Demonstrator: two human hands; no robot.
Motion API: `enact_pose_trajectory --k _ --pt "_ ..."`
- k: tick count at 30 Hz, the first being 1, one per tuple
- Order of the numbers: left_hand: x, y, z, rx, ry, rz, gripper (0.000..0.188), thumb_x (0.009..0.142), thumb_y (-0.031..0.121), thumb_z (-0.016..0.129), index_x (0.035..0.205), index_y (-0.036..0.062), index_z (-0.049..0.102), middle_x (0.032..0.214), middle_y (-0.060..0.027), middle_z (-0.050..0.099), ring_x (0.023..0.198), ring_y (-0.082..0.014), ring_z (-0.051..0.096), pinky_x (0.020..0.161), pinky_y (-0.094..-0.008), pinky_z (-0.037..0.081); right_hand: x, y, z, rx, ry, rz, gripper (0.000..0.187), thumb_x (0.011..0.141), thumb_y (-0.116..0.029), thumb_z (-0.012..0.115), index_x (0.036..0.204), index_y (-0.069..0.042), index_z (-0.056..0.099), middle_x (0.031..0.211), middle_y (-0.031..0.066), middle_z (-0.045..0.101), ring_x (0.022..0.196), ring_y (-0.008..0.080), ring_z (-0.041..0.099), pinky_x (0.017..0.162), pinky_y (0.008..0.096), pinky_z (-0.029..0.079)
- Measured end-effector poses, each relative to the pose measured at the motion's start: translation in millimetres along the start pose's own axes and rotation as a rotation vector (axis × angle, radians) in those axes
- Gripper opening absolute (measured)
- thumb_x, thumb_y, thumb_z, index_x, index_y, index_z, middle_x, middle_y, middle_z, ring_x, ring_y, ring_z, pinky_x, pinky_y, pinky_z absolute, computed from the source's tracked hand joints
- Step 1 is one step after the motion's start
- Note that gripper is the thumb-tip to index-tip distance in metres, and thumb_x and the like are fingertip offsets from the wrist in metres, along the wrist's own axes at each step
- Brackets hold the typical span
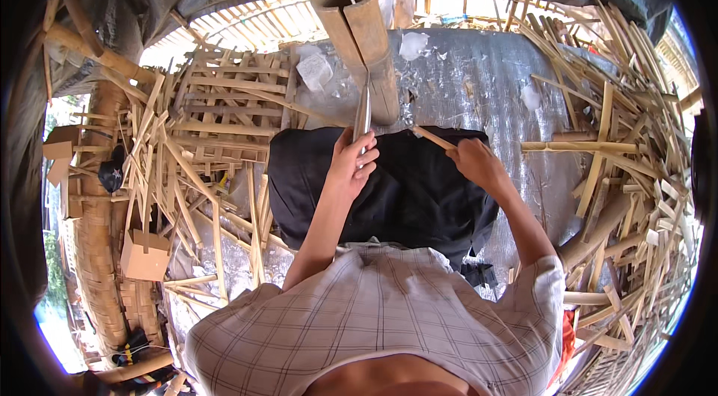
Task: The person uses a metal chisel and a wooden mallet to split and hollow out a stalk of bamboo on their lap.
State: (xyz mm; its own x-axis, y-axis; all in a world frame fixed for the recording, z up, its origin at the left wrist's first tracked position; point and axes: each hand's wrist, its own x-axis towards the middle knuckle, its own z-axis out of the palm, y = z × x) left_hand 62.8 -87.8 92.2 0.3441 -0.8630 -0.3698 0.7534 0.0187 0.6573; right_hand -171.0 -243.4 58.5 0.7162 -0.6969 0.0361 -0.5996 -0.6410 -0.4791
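A thick bamboo tube (379, 59) stands in front of me, slit down its near side from the rim. My left hand (353, 163) is closed around a narrow silver metal blade (364, 113), whose pointed upper end meets the lower end of the slit. To the right, my right hand (479, 164) is wrapped round a slim wooden handle (434, 137), slanting up and left toward the tube's foot. Something small and dark or shiny shows at the handle's far end; I cannot tell its kind. Black cloth (374, 201) covers my lap beneath both hands.
Silvery sheeting (501, 74) lies under the tube, with crumpled clear plastic (314, 71) on it. A bamboo lattice (232, 100) and loose strips (172, 164) crowd the left. Piled bamboo strips (628, 134) fill the right. A cardboard box (145, 255) hangs at lower left.
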Motion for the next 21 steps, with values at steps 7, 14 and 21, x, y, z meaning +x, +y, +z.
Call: enact_pose_trajectory --k 7,14,21 --pt "5.6 -12.3 4.3 0.010 -0.016 -0.015 0.012 0.097 0.008 0.063 0.101 0.0062 0.052 0.079 -0.0020 0.050 0.046 -0.0018 0.037 0.031 -0.0182 0.024 -5.6 -85.6 -142.9 0.275 0.306 -0.011 0.034 0.102 -0.024 0.058 0.086 0.006 0.056 0.065 0.0282 0.056 0.061 0.0484 0.057 0.055 0.0499 0.042" --pt "18.0 -6.3 4.8 0.043 -0.004 0.000 0.012 0.097 0.007 0.063 0.102 0.0055 0.052 0.079 -0.0015 0.050 0.047 -0.0017 0.037 0.031 -0.0181 0.024 21.2 -43.4 -27.1 0.101 0.161 -0.151 0.030 0.102 -0.024 0.056 0.101 0.005 0.054 0.066 0.0281 0.058 0.065 0.0500 0.060 0.055 0.0522 0.045" --pt "11.8 -3.9 1.2 0.086 0.021 -0.068 0.018 0.095 0.010 0.066 0.104 0.0105 0.051 0.078 0.0000 0.049 0.047 -0.0009 0.038 0.034 -0.0169 0.026 -14.1 36.3 89.2 0.416 -0.131 0.302 0.041 0.096 -0.030 0.064 0.079 0.008 0.063 0.079 0.0316 0.064 0.082 0.0505 0.063 0.070 0.0574 0.049"
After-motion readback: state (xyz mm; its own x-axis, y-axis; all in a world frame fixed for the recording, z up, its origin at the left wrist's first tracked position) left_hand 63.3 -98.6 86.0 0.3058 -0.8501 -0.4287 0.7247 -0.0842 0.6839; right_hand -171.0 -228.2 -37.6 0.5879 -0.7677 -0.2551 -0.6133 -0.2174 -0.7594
